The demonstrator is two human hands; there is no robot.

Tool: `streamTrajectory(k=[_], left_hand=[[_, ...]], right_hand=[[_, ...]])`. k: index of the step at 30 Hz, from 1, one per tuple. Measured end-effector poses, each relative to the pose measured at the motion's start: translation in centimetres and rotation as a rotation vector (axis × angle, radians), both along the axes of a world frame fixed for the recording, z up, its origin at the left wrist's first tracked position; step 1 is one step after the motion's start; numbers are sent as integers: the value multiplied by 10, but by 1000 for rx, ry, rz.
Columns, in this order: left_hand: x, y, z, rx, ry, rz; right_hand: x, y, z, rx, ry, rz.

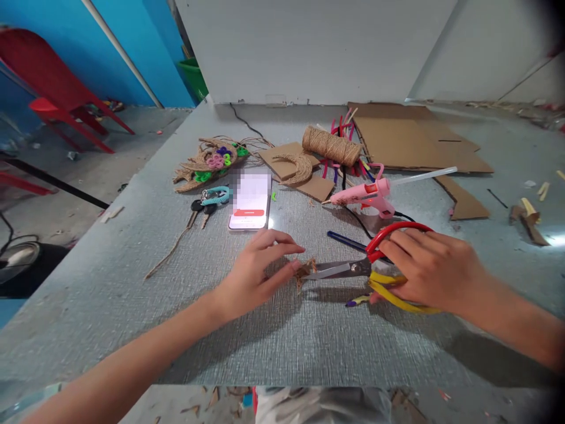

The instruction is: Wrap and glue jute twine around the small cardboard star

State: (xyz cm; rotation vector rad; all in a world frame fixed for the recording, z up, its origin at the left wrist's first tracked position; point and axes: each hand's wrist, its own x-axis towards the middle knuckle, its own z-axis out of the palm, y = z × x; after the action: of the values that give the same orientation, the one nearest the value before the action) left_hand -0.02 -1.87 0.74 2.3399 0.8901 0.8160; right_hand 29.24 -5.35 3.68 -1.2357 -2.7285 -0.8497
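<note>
My right hand [432, 265] grips a pair of scissors [353, 269] with one red and one yellow handle. The blades point left and look nearly closed. At their tip is a small ragged brown scrap [304, 271], perhaps cardboard or twine. My left hand [260, 265] is beside the scrap, its thumb tip against or very near it and its index finger stretched out apart from the thumb. Under the scissors lies a small purple and pale yellow piece [357, 301]. Behind them is a dark blue pen-like stick [348, 240].
A pink glue gun [364, 195] with a clear stick lies behind the scissors. Further back are a twine roll [331, 145], a twine-wrapped crescent [300, 169] and cardboard sheets [397, 138]. A lit phone [251, 200], keys [203, 209] and twine pieces with colourful flowers [212, 162] are at left.
</note>
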Motion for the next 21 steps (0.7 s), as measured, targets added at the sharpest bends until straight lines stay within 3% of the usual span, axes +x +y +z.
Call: streamTrajectory(k=[9,13,16,21], left_hand=[[10,-3,-5,-96,-29,-81],[7,-2,-3,-30,-94,-12],[2,0,-2,41,-69,35],[1,1,-9,105,90,7]], right_hand=[[-4,-1,-1,1,4,28],[3,-1,0,-23,-19,-26],[29,-6,0,-53,-2,-150],[110,-19,-19,-147,91,-481]])
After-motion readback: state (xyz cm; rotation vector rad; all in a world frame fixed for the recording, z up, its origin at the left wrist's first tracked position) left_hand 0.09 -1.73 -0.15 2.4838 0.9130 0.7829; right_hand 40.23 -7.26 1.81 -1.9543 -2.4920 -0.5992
